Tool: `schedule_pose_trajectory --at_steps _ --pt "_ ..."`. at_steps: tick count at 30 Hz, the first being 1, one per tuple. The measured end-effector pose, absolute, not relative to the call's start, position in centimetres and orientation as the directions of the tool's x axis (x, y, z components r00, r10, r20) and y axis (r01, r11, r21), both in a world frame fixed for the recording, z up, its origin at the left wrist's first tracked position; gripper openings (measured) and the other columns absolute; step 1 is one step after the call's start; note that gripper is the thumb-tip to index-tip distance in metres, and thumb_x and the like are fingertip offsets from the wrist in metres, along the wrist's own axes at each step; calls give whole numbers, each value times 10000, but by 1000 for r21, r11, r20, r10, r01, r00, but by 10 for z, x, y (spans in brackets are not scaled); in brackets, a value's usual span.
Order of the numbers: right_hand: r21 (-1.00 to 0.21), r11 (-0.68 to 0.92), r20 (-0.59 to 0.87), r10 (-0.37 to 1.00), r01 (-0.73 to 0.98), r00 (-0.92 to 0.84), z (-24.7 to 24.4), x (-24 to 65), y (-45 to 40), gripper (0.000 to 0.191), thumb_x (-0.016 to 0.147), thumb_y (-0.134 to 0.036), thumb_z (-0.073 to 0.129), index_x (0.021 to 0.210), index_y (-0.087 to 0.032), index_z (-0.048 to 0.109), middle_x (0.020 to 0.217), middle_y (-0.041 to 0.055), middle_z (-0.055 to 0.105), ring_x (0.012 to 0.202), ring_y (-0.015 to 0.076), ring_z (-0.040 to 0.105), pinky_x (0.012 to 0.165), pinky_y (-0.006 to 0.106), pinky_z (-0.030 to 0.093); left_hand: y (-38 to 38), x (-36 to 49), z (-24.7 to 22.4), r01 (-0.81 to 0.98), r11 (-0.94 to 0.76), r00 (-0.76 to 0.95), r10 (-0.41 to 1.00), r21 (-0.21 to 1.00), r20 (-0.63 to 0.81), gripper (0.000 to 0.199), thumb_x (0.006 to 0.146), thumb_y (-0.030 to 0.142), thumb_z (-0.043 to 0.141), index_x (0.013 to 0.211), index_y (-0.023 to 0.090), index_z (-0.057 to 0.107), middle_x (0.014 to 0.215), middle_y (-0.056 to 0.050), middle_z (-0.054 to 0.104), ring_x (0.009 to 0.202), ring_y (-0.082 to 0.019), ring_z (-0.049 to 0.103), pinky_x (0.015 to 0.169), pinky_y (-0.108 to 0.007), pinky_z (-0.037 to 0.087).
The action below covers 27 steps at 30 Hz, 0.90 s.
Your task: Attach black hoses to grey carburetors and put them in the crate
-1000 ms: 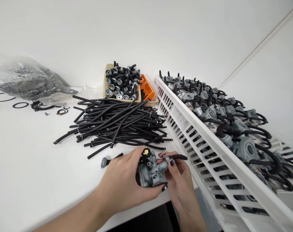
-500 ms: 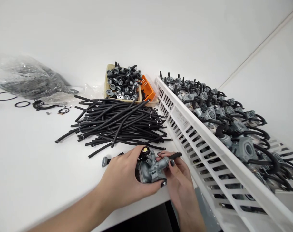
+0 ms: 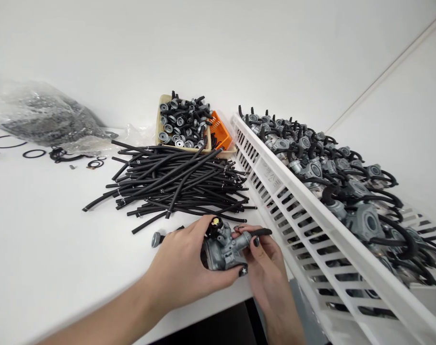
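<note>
My left hand [image 3: 180,266] grips a grey metal carburetor [image 3: 223,251] from below and around its body, just above the table's front edge. My right hand [image 3: 266,270] pinches a short black rubber hose [image 3: 261,232] where it meets the carburetor's metal spigot. Part of the carburetor's underside is hidden by my fingers. Just beyond my left fingers, a small metal-capped part with a black stem [image 3: 158,239] lies on the white table [image 3: 41,211], and a loose pile of black rubber hoses [image 3: 178,182] lies farther ahead.
A beige tray [image 3: 182,149] holds metal-capped parts beside an orange basket [image 3: 219,132]. A white slatted crate [image 3: 293,206] of hosed carburetors runs along the right. Black O-rings [image 3: 34,153] and a plastic bag of dark parts [image 3: 45,117] lie at the left.
The black hose's free end has moved left, closer to the carburetor body, and the carburetor has turned slightly in my hands. Both hands still hold their parts.
</note>
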State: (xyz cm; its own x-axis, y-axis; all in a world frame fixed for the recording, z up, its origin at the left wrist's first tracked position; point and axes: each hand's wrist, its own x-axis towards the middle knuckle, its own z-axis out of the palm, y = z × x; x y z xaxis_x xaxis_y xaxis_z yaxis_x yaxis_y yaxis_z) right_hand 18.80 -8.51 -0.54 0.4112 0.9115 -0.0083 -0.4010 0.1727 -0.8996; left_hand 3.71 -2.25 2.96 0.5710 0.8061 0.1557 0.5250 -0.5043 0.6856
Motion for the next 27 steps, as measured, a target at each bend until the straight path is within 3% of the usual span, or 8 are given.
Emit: schedule_pose_trajectory --at_steps 6,27 --pt "-877 155 -48 913 -454 405 -4 188 -88 148 784 -339 715 882 -229 714 866 36 676 820 172 644 772 299 511 -23 38 29 505 -527 590 789 684 172 458 649 421 662 1057 263 529 916 -3 700 822 -249 680 670 -327 512" --pt "-923 157 -17 895 -351 446 -6 187 -84 185 703 -348 785 813 -212 725 822 31 683 808 170 637 786 303 492 -23 38 30 525 -496 573 807 692 144 456 648 415 661 1062 271 533 893 -9 701 788 -247 673 684 -331 510"
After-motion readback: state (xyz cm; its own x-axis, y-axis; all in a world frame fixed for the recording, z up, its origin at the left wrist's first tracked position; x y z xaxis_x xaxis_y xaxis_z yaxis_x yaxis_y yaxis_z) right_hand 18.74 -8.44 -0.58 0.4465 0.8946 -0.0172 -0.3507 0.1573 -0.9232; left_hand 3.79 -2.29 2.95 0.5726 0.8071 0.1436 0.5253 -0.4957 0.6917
